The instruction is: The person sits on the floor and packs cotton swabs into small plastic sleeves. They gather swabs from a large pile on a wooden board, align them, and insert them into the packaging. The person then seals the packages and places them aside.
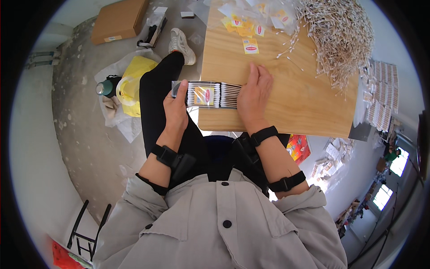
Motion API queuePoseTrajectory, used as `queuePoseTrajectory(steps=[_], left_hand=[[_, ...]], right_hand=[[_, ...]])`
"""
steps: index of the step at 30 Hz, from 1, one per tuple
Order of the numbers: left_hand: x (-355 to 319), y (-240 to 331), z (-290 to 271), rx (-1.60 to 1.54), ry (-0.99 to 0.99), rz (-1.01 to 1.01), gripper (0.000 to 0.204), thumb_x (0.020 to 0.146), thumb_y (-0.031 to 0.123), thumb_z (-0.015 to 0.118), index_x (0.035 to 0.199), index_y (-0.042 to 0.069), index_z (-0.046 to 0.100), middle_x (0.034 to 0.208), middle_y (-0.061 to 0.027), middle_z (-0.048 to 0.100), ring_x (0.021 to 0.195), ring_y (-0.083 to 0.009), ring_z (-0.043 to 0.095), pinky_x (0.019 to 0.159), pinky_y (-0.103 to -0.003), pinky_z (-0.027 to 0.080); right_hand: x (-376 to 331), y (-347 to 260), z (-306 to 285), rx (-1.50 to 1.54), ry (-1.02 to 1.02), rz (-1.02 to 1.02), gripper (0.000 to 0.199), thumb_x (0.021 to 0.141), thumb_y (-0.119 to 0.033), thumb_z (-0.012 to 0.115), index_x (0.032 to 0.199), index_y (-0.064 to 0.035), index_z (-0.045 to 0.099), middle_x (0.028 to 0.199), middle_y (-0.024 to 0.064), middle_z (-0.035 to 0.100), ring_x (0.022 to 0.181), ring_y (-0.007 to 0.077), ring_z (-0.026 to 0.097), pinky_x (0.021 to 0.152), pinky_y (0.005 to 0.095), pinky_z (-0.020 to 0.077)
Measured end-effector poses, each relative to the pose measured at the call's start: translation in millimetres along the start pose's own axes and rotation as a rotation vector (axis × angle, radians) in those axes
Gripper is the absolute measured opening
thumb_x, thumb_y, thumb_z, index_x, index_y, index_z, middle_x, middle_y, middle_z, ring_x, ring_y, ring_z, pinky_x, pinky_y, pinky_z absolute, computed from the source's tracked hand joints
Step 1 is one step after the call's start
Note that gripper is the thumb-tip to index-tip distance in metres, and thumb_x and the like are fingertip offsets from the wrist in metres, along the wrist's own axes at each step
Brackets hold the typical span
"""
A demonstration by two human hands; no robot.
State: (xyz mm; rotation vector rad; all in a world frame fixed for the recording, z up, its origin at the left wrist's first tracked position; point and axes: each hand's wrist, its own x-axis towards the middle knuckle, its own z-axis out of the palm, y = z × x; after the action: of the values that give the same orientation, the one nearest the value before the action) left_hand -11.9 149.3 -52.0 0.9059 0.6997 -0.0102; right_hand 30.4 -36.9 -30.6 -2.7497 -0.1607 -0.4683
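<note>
Between my two hands lies a flat clear plastic pack of cotton swabs (217, 95), reaching past the left edge of the wooden table. White tips and sticks show in two side-by-side groups, and a yellow and white label card (204, 95) sits over the left group. My left hand (176, 110) grips the pack's left end, its thumb along the edge. At the other end, my right hand (254, 96) is closed over the swabs, fingers together; its palm hides that end. Above it on the table rests a loose label card (251, 46).
A large heap of loose cotton swabs (342, 38) covers the table's far right, with a few strays beside it. More cards (244, 29) and clear bags lie at the back. Left on the floor are a yellow bag (136, 80), a bottle (105, 88) and a cardboard box (118, 20).
</note>
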Motion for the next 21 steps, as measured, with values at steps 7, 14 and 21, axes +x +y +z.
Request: queuePoseTrajectory(steps=[7,14,21], left_hand=[[5.3,1.2,-12.2,0.027,-0.041,-0.006,0.027,0.095,0.026,0.067,0.102,0.0,0.064,0.093,-0.0035,0.066,0.08,-0.0078,0.059,0.075,-0.023,0.049],[-10.5,28.6,4.3,0.944,0.138,1.072,0.034,0.087,0.015,0.07,0.117,0.005,0.06,0.121,-0.0124,0.059,0.113,-0.0254,0.054,0.098,-0.04,0.041],[-50.9,23.0,47.6,1.598,-0.528,1.046,0.065,0.08,0.017,0.07,0.14,0.005,0.047,0.143,-0.0103,0.049,0.143,-0.0265,0.032,0.117,-0.052,0.018]], right_hand=[[0.5,1.9,0.4,0.025,0.009,-0.019,0.042,0.088,0.002,0.049,0.13,-0.0011,0.05,0.125,0.0157,0.047,0.128,0.0338,0.042,0.113,0.0544,0.0277],[-0.5,3.0,-1.0,0.033,-0.008,-0.005,0.045,0.086,0.003,0.05,0.13,-0.0012,0.049,0.123,0.016,0.046,0.128,0.0345,0.042,0.112,0.055,0.0278],[1.0,1.9,-3.1,0.054,-0.001,-0.02,0.045,0.084,0.0,0.051,0.129,0.0005,0.049,0.123,0.0171,0.047,0.125,0.0358,0.042,0.111,0.0548,0.0286]])
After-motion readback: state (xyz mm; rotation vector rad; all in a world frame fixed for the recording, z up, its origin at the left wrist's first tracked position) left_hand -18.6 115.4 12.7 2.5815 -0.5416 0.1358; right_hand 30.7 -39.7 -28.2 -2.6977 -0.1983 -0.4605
